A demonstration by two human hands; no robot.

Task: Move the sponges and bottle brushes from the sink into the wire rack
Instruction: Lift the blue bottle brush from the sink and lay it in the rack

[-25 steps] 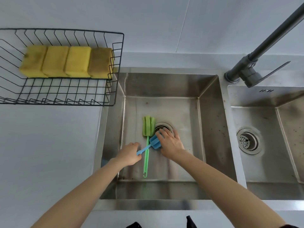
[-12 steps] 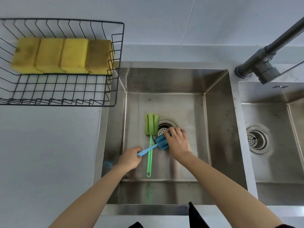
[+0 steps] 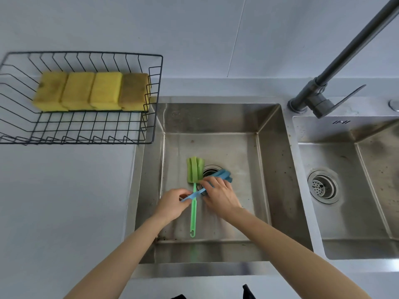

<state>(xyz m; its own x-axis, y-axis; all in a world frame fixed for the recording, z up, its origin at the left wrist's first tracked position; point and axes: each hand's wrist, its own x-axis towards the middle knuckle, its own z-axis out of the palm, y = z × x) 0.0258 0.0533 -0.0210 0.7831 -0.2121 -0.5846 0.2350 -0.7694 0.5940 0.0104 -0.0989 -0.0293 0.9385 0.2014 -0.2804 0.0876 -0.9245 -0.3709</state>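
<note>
Two bottle brushes are in the left sink basin [image 3: 267, 169]. The green brush [image 3: 195, 178] lies flat on the sink floor, sponge head by the drain, handle pointing toward me. The blue brush [image 3: 222, 175] crosses over it. My left hand [image 3: 172, 203] pinches the end of the blue handle. My right hand [image 3: 220, 194] grips the same handle just below the blue sponge head, which pokes out past my fingers. Several yellow sponges [image 3: 92, 91] stand in a row at the back of the black wire rack [image 3: 154, 117] on the counter to the left.
A dark grey faucet [image 3: 319, 98] rises at the back right between the two basins. The right basin [image 3: 354, 190] has a round strainer [image 3: 323, 186]. Light grey counter [image 3: 64, 201] runs left of the sink, below the rack.
My right hand slid from the blue sponge head down onto the handle, so the head now shows beyond my fingers. The left hand stayed on the handle end. The green brush has not moved.
</note>
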